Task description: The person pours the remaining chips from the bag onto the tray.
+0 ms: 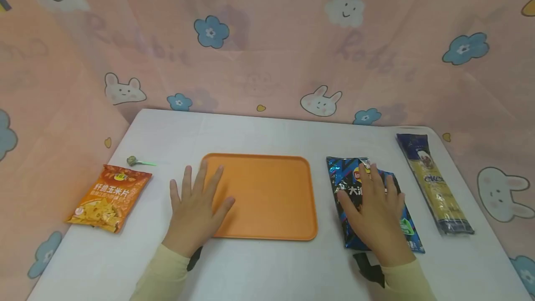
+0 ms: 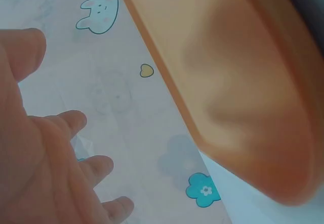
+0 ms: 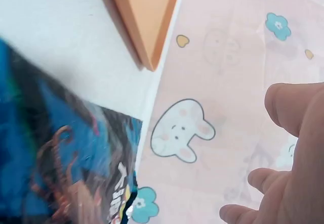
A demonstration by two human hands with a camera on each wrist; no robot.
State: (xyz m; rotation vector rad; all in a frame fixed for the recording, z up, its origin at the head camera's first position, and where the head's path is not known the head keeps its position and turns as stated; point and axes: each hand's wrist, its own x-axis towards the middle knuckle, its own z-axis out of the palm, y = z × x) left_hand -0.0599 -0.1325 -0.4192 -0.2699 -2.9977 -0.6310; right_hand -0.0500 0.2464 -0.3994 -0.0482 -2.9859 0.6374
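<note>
My left hand, fingers spread and palm down, hovers over the left edge of an orange tray. In the left wrist view its fingers are straight with nothing between them, and the tray shows beside them. The right hand spreads its fingers above a blue and black chip bag, hiding part of its front. Seen from the right wrist, the palm stands apart from the bag, with nothing held.
An orange bag of corn chips lies at the left edge of the white table. Behind it is a small lollipop with a green stick. A long yellow and blue packet lies at the right. Patterned pink cloth hangs around the table.
</note>
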